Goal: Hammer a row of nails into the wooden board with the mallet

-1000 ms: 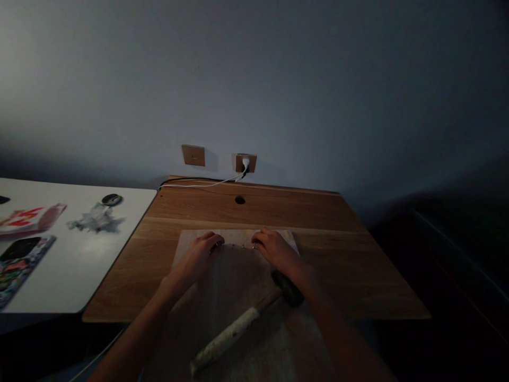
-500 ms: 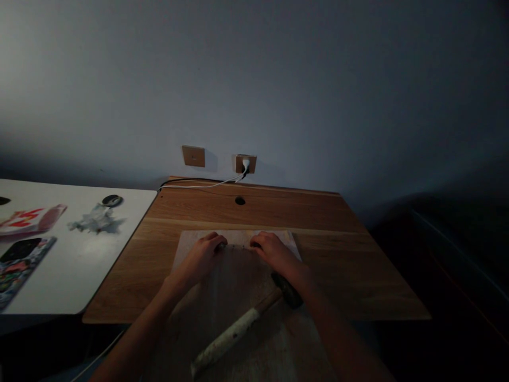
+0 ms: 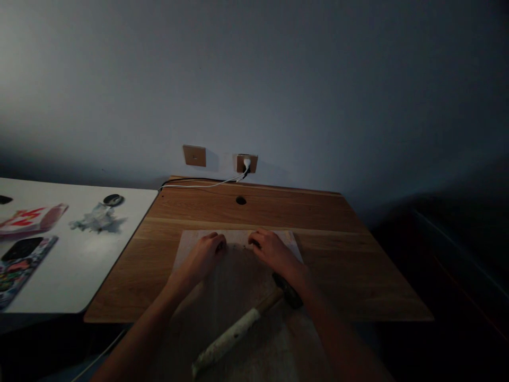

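Note:
Both hands rest near the far edge of a pale wooden board. My left hand has its fingers curled inward; whatever they pinch is too small and dark to make out. Facing it across a short gap, my right hand is curled too, its fingertips at the board and their contents hidden. Between them, several tiny dark specks show on the board. A hammer with a worn whitish handle lies slantwise nearer to me, its dark head partly beneath my right forearm.
The board lies on a brown wooden desk with a round cable hole. A plugged-in socket and cables are at the wall. On the white table at left are crumpled plastic, a red-and-white packet and a phone.
My right hand has shifted slightly left and up, and its fingers curl a little more. My left hand stays almost in place. The hammer has not moved.

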Available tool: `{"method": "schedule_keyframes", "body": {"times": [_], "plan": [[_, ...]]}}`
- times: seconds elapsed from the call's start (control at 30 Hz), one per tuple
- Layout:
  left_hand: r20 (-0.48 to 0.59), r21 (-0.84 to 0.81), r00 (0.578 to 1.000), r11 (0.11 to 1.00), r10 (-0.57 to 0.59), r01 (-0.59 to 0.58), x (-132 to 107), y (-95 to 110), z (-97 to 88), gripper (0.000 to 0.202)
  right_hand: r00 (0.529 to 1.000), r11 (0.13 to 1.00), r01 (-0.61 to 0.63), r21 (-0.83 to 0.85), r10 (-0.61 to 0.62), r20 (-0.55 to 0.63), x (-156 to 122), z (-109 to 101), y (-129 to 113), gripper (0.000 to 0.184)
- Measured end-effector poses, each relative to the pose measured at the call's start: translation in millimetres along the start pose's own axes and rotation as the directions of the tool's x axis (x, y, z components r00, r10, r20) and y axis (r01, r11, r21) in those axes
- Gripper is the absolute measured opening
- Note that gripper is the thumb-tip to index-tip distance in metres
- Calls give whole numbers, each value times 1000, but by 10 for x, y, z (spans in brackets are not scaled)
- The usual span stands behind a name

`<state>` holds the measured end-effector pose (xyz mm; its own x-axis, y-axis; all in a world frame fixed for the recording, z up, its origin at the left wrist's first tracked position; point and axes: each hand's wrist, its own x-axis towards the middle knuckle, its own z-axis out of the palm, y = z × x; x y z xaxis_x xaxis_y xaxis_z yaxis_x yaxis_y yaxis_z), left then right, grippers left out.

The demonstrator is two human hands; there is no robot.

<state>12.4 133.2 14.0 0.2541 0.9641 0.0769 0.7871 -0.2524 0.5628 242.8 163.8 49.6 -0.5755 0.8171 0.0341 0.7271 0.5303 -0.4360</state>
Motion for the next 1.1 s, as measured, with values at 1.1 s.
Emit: {"method": "schedule_keyframes", "body": {"times": [1.1], "plan": [[-125, -438, 984, 897, -128, 61, -77, -24, -1, 11, 987, 993, 49, -107, -32, 158, 191, 131, -404, 28]]}}
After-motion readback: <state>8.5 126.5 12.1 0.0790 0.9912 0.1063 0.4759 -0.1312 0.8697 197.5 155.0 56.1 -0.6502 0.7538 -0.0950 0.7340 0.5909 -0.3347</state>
